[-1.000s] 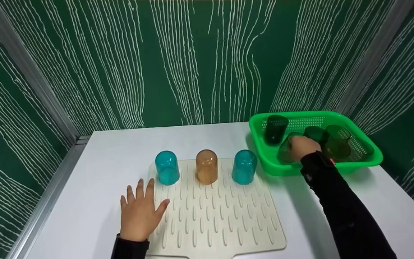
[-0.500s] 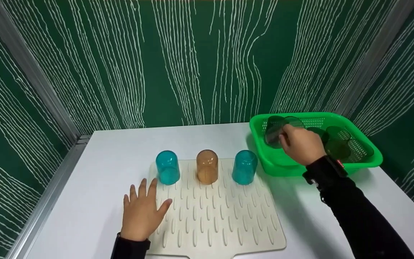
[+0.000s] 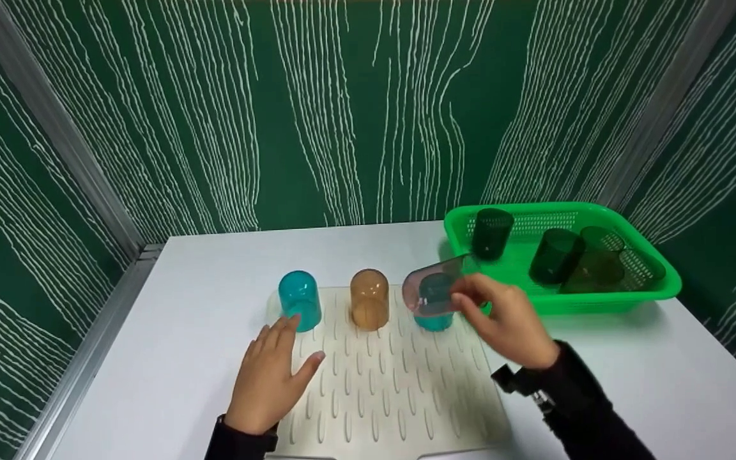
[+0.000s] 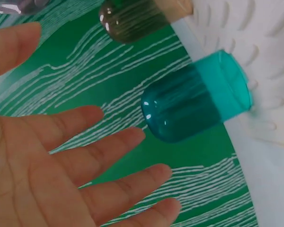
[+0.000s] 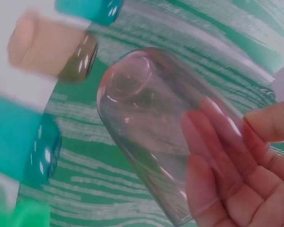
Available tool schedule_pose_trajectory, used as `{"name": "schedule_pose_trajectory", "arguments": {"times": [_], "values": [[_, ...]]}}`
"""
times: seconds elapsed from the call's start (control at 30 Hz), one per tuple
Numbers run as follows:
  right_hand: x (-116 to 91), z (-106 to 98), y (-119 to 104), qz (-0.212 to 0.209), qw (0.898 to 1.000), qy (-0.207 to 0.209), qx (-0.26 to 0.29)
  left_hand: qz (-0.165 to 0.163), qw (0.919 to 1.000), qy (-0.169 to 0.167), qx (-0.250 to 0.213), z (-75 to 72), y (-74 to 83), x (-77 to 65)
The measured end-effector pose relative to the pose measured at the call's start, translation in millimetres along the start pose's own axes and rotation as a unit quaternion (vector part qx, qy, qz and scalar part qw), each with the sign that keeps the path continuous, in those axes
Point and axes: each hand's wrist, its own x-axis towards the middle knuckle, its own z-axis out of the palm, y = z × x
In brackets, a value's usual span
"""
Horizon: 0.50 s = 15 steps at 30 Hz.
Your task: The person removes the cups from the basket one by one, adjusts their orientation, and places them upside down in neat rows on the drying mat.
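My right hand (image 3: 502,313) pinches a clear pinkish cup (image 3: 420,281) near its rim, between thumb and fingers. The cup is tilted, its rounded base pointing left, and in the head view it overlaps the right-hand teal cup (image 3: 433,321). Through its wall the fingers (image 5: 203,142) show in the right wrist view. My left hand (image 3: 272,377) is spread with straight fingers and holds nothing; its fingertips are close to the left-hand teal cup (image 4: 194,99). An amber cup (image 3: 369,299) stands between the teal ones. All three are upside down on a cream ridged mat (image 3: 374,402).
A green basket (image 3: 553,305) stands at the right, with several dark-looking cups (image 3: 556,255) in it. The mat lies on a white table (image 3: 144,358). Green walls with white lines (image 3: 304,115) rise behind the table and at both sides.
My right hand has lifted the pinkish cup out of the basket and carried it left, over the mat's right side. My left hand has shifted slightly right, toward the left teal cup.
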Motion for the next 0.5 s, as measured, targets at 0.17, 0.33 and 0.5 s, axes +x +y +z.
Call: {"name": "schedule_pose_trajectory", "arguments": {"times": [0.17,0.33,0.5], "values": [[-11,16,-13,0.020,0.998,0.012,0.050,0.048,0.9970,0.051,-0.033,3.9,8.6,-0.3],[-16,28,-21,0.049,0.996,0.020,0.075,0.045,0.9901,0.035,-0.128,7.7,22.6,-1.5],[-18,44,-26,0.032,0.991,0.031,0.130,0.017,0.9745,0.020,-0.223,13.5,35.0,-4.2]]}}
